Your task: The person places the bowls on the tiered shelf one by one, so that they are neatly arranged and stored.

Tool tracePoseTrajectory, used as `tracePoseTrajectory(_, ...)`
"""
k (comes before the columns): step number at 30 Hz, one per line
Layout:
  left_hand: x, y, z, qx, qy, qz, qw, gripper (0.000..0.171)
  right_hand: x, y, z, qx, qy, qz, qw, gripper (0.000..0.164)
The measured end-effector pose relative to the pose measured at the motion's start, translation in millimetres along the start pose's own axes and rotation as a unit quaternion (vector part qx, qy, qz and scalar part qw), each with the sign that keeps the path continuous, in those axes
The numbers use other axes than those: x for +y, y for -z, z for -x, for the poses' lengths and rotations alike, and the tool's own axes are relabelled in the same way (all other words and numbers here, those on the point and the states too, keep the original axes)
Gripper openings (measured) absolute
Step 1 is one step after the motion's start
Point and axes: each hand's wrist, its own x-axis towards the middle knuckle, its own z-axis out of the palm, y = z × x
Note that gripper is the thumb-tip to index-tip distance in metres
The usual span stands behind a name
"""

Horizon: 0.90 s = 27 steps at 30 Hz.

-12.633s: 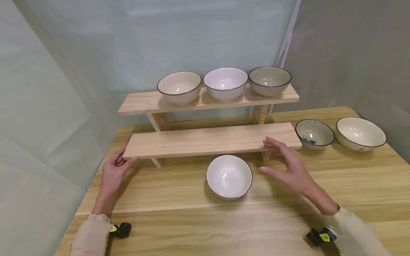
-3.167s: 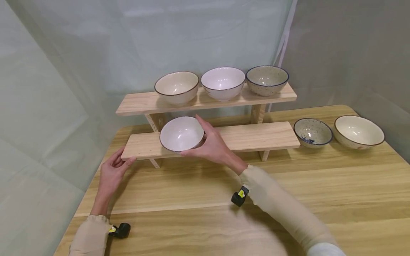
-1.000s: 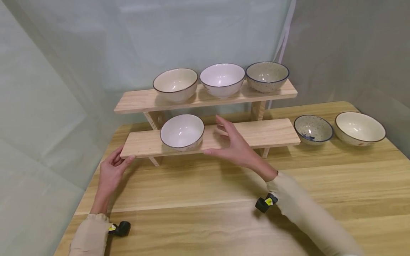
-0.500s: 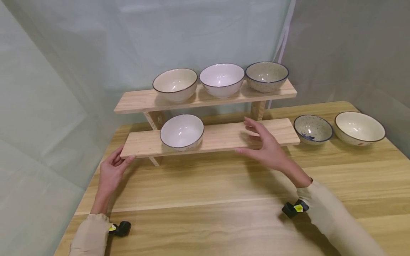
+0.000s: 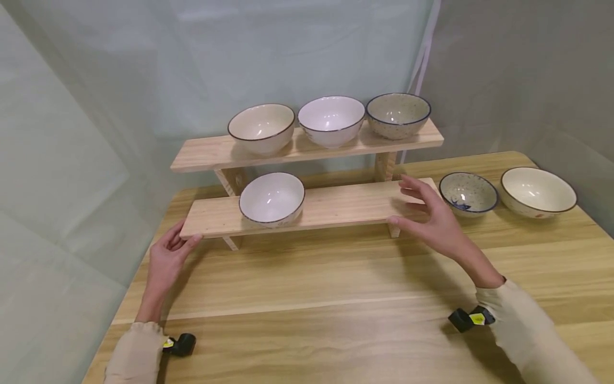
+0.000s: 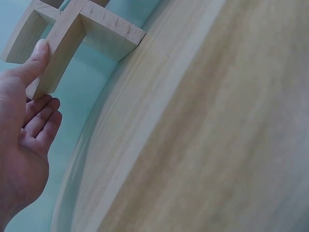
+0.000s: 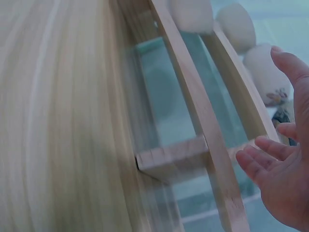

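My left hand [image 5: 167, 257] grips the left end of the lower board of a two-tier wooden shelf [image 5: 345, 205], thumb on top and fingers beneath. In the left wrist view the thumb and curled fingers pinch that board end. A white bowl with a dark rim [image 5: 272, 198] sits on the lower board, left of its middle. My right hand [image 5: 438, 226] hovers over the right end of this board, fingers spread and holding nothing. Beside it on the table stands a small speckled bowl [image 5: 467, 191] with a blue rim and blue mark inside.
On the upper board stand a cream bowl [image 5: 261, 128], a white bowl [image 5: 332, 120] and a grey speckled bowl [image 5: 398, 114]. A wide cream bowl [image 5: 538, 190] is on the wooden table [image 5: 307, 320] at far right. Pale sheeting hangs behind.
The white bowl went from the table to the lower board, carried by my right hand. That hand has let go and moved right along the board. My left hand stays put.
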Motion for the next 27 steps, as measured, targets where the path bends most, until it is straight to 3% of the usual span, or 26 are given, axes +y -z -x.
tracePoseTrajectory(16,-2.0,1.2,-0.8,0.002,-0.001,-0.004,1.0000,0.065,12,46,17,0.068,0.004,0.059,0.996,0.074)
tracePoseTrajectory(27,-0.6,1.3,-0.1,-0.002,-0.003,-0.012,0.9999,0.065,29,68,30,0.113,-0.016,0.056,0.992,0.071)
